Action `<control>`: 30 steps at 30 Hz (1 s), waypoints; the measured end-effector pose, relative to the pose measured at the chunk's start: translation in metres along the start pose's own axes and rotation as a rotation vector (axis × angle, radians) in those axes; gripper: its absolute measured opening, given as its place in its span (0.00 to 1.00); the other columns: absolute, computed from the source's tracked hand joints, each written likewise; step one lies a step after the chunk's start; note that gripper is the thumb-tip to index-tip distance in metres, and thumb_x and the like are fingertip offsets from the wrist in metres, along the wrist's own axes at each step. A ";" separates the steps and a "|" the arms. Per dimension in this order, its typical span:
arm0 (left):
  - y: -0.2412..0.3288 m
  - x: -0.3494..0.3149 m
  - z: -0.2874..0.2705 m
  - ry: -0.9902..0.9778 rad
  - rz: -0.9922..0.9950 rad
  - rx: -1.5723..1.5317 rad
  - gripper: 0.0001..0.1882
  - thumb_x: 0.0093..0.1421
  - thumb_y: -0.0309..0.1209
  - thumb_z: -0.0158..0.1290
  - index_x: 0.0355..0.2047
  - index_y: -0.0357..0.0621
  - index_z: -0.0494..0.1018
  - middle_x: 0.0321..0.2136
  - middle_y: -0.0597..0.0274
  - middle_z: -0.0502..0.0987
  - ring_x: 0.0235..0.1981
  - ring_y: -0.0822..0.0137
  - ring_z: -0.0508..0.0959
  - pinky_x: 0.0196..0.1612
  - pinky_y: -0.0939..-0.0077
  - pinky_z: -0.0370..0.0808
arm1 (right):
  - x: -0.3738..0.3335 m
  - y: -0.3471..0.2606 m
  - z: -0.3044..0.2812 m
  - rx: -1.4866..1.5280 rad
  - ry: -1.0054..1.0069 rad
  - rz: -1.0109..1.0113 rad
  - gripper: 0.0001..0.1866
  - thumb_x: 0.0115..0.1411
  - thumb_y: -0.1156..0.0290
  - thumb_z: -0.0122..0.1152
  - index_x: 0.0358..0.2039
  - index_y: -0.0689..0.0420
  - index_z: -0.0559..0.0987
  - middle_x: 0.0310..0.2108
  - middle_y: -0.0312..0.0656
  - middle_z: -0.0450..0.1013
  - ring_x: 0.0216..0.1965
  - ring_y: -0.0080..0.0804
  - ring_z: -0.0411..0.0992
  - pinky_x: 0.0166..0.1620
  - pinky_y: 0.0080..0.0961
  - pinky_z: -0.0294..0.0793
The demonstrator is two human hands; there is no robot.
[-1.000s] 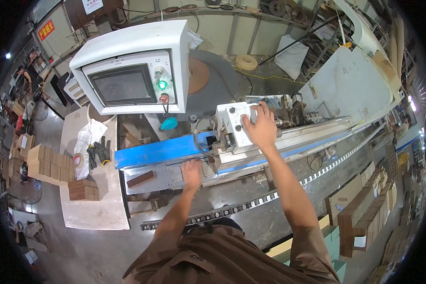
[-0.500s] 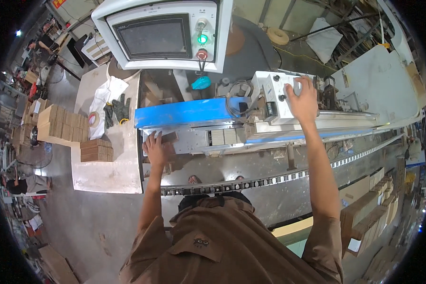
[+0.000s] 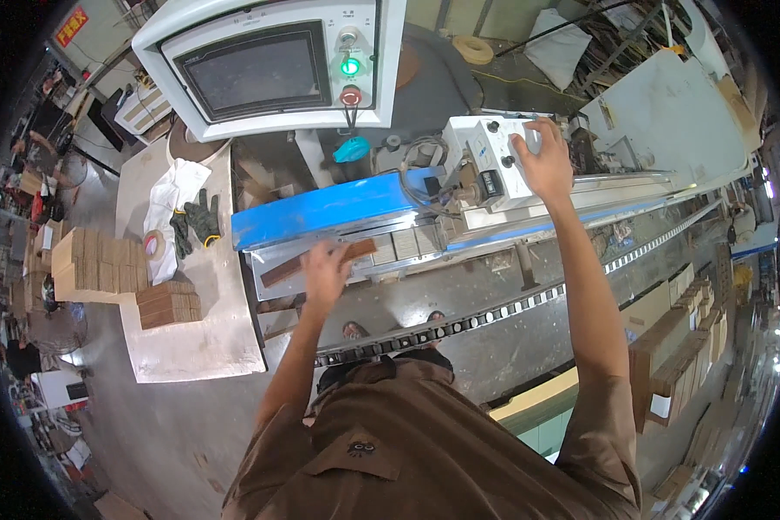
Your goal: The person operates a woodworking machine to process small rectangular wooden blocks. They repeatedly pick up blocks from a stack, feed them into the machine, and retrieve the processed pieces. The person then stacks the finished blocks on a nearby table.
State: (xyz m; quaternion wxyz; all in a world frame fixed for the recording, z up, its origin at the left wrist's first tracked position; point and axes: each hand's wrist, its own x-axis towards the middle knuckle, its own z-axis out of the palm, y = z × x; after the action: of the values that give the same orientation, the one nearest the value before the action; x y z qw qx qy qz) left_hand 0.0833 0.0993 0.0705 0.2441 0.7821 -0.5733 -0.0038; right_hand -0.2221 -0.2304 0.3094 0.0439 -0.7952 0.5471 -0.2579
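Note:
My left hand (image 3: 325, 272), slightly blurred, is over a long narrow brown strip (image 3: 283, 272), its fingers closed about the strip's middle. The strip lies slantwise above the metal bed of the machine, and its two ends show on either side of the hand. Along the far side of that bed runs a blue guard (image 3: 329, 213). My right hand (image 3: 543, 165) rests on the white control box (image 3: 501, 165) with black knobs, thumb and fingers apart. Several pale blocks (image 3: 405, 243) sit in the machine's channel, right of the strip.
A monitor panel (image 3: 368, 100) with a green-lit button stands behind the machine. On the left table (image 3: 225, 347) are stacks of brown pieces (image 3: 169, 305), dark gloves (image 3: 201, 219) and a tape roll (image 3: 154, 245). A chain track (image 3: 472, 328) curves before me; cartons (image 3: 667, 364) stand right.
My left hand has moved right along the bed, and the brown strip now shows clearly beneath it. My right hand stays at the control box. The whole view has shifted slightly.

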 end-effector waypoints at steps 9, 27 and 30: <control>0.039 0.054 0.093 0.126 0.287 -0.076 0.20 0.59 0.33 0.64 0.53 0.58 0.83 0.46 0.66 0.78 0.49 0.60 0.75 0.58 0.55 0.67 | 0.001 0.010 0.005 0.028 0.093 -0.084 0.27 0.64 0.44 0.65 0.54 0.50 0.80 0.65 0.38 0.72 0.61 0.51 0.71 0.61 0.45 0.73; 0.036 0.055 0.106 0.038 0.415 0.069 0.32 0.53 0.21 0.57 0.59 0.60 0.82 0.65 0.78 0.78 0.51 0.65 0.75 0.58 0.61 0.68 | 0.003 0.008 0.003 -0.009 0.048 -0.041 0.24 0.65 0.47 0.64 0.54 0.48 0.80 0.66 0.36 0.71 0.61 0.49 0.72 0.61 0.44 0.73; 0.048 0.057 0.115 0.045 0.395 0.071 0.32 0.54 0.22 0.56 0.60 0.60 0.81 0.65 0.78 0.78 0.51 0.65 0.75 0.59 0.61 0.68 | 0.002 0.009 0.002 -0.018 0.054 -0.057 0.24 0.65 0.47 0.64 0.54 0.49 0.80 0.66 0.37 0.72 0.61 0.50 0.72 0.62 0.43 0.73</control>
State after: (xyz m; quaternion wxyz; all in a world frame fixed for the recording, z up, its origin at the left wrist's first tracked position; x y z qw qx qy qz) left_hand 0.0270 -0.0062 0.0038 0.2251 0.6626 -0.7096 0.0818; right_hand -0.2284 -0.2363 0.3054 0.0147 -0.8035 0.5275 -0.2756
